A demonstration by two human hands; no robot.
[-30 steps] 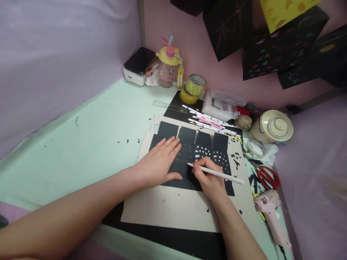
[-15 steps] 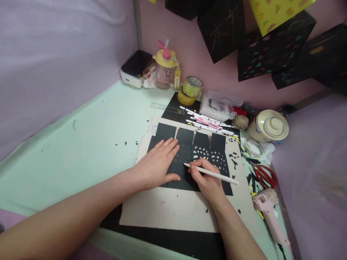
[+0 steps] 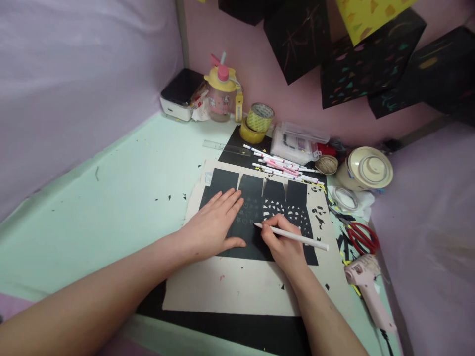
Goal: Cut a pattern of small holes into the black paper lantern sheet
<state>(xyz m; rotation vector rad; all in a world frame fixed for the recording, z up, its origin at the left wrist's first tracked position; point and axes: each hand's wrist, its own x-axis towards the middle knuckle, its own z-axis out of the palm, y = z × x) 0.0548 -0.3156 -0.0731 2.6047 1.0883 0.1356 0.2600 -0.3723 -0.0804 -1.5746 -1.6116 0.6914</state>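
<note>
A black sheet of card [image 3: 250,190] with flaps along its far edge lies on a pale board [image 3: 222,287]. My left hand [image 3: 218,222] presses flat on its left part, fingers stretched and thumb apart. In my right hand [image 3: 284,242] is a white pen [image 3: 300,237], pinched near its tip, which meets the card's second panel. Faint small outlines of hearts and stars show on that panel beside the tip. The two panels to the right have many small cut-out holes [image 3: 273,206]; my right hand covers part of them.
Several white markers [image 3: 282,168] lie behind the card, near tape rolls [image 3: 260,118] and a clear plastic box [image 3: 297,143]. To the right are red-handled scissors [image 3: 361,238], a pink glue gun [image 3: 369,291], a lidded cream jar [image 3: 367,168] and black scraps. A drink bottle [image 3: 220,96] stands at the back.
The pen tip has shifted slightly to the right on the second panel, with my right hand. My left hand stays flat on the card. The whole view has moved a little.
</note>
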